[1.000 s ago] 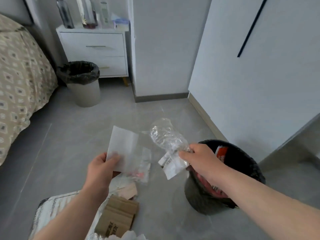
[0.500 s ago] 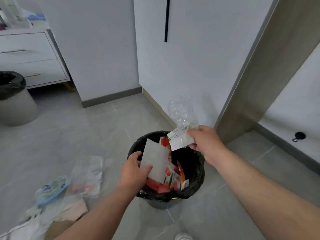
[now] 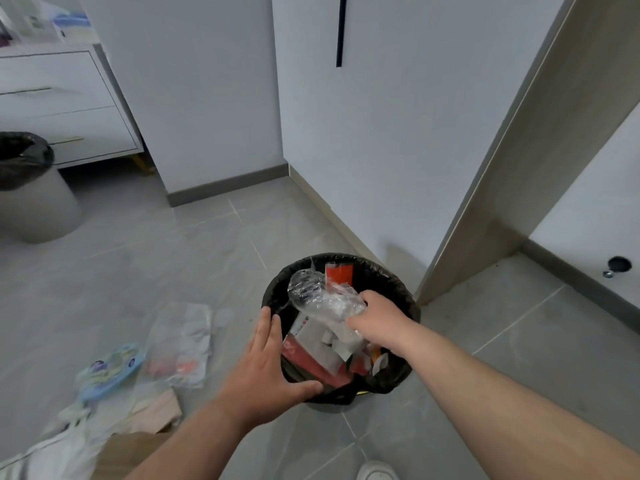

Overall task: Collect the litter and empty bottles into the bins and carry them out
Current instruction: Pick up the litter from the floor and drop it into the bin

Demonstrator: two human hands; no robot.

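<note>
A black-lined bin (image 3: 398, 282) stands on the grey floor by the white wall, holding red and white wrappers. My right hand (image 3: 379, 322) is over the bin's mouth, shut on a crumpled clear plastic bottle (image 3: 318, 296) that lies tilted above the rubbish inside. My left hand (image 3: 266, 368) rests on the bin's near-left rim with fingers spread and nothing in it. A white paper (image 3: 311, 336) lies inside the bin under the bottle.
Loose litter lies on the floor at left: a clear plastic bag (image 3: 180, 344), a blue-rimmed packet (image 3: 109, 370), brown cardboard (image 3: 128, 455). A second bin (image 3: 31, 192) with a black liner stands far left beside a white drawer unit (image 3: 65, 105). A door frame (image 3: 519, 161) rises at right.
My left hand let the white paper drop into the bin and now sits open on the rim. My right hand lowered the crumpled bottle down over the bin's mouth.
</note>
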